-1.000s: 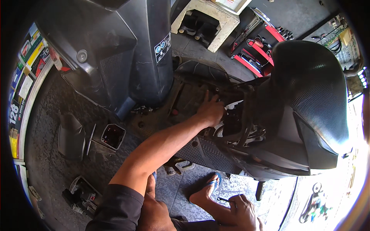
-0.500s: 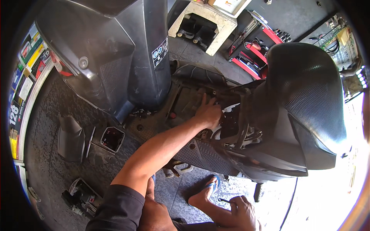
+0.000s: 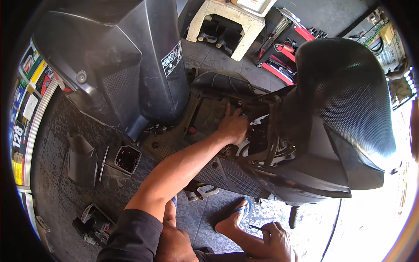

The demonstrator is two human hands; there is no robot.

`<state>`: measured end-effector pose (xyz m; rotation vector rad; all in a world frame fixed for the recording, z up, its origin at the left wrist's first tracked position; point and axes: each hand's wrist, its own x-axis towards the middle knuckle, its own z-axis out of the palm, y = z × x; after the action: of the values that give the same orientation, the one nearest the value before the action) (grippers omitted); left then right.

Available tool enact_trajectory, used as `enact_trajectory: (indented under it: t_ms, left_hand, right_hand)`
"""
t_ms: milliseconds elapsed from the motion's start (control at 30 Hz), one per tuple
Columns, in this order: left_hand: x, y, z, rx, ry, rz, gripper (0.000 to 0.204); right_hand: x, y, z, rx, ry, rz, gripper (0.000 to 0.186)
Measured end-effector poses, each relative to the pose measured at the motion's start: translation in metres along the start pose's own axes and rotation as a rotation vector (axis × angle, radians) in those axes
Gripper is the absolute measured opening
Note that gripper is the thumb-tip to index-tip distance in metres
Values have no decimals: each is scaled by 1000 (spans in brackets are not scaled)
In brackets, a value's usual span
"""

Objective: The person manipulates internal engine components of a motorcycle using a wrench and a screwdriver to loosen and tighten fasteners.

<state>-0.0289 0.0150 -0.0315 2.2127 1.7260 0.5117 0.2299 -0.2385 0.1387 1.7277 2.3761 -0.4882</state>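
The dark scooter has a textured seat (image 3: pixel 342 87) at the right, a tall front panel (image 3: pixel 161 96) at upper left and a dusty open bay (image 3: pixel 205 118) between them. My left hand (image 3: pixel 233 126) reaches into the bay's right side beside an exposed opening (image 3: pixel 257 131), index finger extended upward, other fingers bent round something I cannot make out; its fingertips are partly hidden. My right hand (image 3: pixel 276 239) is low at the picture's bottom, over my leg, closed on a small dark wrench (image 3: pixel 256 227).
Loose panels (image 3: pixel 83 161), a tray-like part with dark contents (image 3: pixel 126 159) and a mechanical part (image 3: pixel 94 225) lie left on the tiled floor. Shelved boxes (image 3: pixel 24 118) line the far left. A stool (image 3: pixel 244 26) and red tool cart (image 3: pixel 288 52) stand behind the scooter.
The view has shifted slightly, so the scooter's front panel sits further left. My left hand stays in the bay with a small shift, and my right hand still holds the wrench.
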Motion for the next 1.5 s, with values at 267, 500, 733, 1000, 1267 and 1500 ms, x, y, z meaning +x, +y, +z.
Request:
enact_trajectory:
  t_ms: [267, 500, 733, 1000, 1267, 1500]
  left_hand:
    - [1, 1, 2, 0, -11, -3, 29]
    - [2, -1, 3, 9, 5, -1, 33]
    - [-3, -5, 0, -65, 108, 50, 25]
    - [2, 20, -12, -734, 406, 120, 26]
    - [13, 28, 0, -603, 531, 174, 24]
    - [13, 34, -8, -500, 429, 124, 22]
  right_hand:
    - [7, 23, 18, 112, 2, 50, 12]
    - [4, 35, 24, 125, 21, 7, 12]
    - [7, 9, 19, 68, 31, 73, 13]
    - [5, 29, 25, 92, -129, 93, 19]
    - [10, -7, -7, -74, -91, -275, 31]
    - [6, 28, 22, -64, -126, -176, 26]
